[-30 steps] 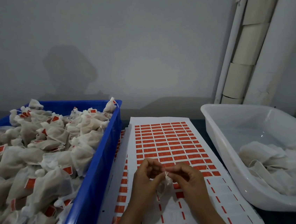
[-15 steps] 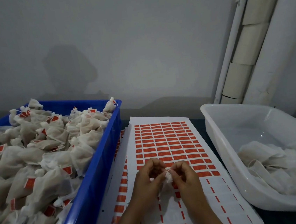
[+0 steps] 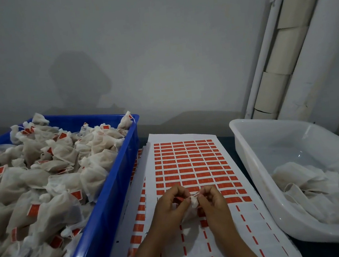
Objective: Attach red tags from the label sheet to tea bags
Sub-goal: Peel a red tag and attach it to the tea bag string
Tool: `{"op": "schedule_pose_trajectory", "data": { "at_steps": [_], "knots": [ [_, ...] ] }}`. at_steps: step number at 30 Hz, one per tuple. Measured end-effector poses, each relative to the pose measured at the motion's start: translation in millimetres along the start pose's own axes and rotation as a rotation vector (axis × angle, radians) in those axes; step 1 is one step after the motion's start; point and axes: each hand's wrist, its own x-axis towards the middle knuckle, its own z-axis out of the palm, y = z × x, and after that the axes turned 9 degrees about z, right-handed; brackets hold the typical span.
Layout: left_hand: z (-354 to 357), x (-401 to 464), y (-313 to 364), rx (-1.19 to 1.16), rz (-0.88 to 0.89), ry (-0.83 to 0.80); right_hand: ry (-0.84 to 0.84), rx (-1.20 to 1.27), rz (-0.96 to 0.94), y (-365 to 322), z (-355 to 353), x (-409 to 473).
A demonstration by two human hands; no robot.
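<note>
A white label sheet printed with rows of red tags lies flat between two bins. Its near part shows several peeled gaps. Above the sheet's near half, my left hand pinches a small red tag between thumb and fingers. My right hand pinches the gathered top of a white tea bag. The bag's body hangs between my two hands and is partly hidden by them. The hands are nearly touching.
A blue crate on the left is heaped with tea bags bearing red tags. A white plastic bin on the right holds untagged white bags. More label sheets lie under the top one. A grey wall and pale pipes stand behind.
Both hands stay above the sheet and have drawn slightly closer together. A red tag now shows at my left fingertips beside the bag's top.
</note>
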Motion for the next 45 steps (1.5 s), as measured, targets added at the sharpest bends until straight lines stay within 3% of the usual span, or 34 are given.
{"op": "schedule_pose_trajectory", "data": {
  "at_steps": [12,18,28,35,45],
  "knots": [
    [0,-5,1,0.06,0.029,-0.206,-0.001,0.206,0.205,-6,-3,-2],
    [0,-4,-2,-0.052,-0.037,-0.156,-0.061,0.269,0.144,-11,-11,-4],
    [-3,-4,2,-0.147,-0.125,-0.072,-0.038,-0.401,-0.361,-9,-11,-10],
    [-2,-4,3,-0.119,-0.086,-0.111,0.086,-0.436,-0.374,-9,-10,-5],
    [0,-3,2,-0.12,-0.084,-0.06,0.121,-0.641,-0.532,-7,-13,-6]
  ]
}}
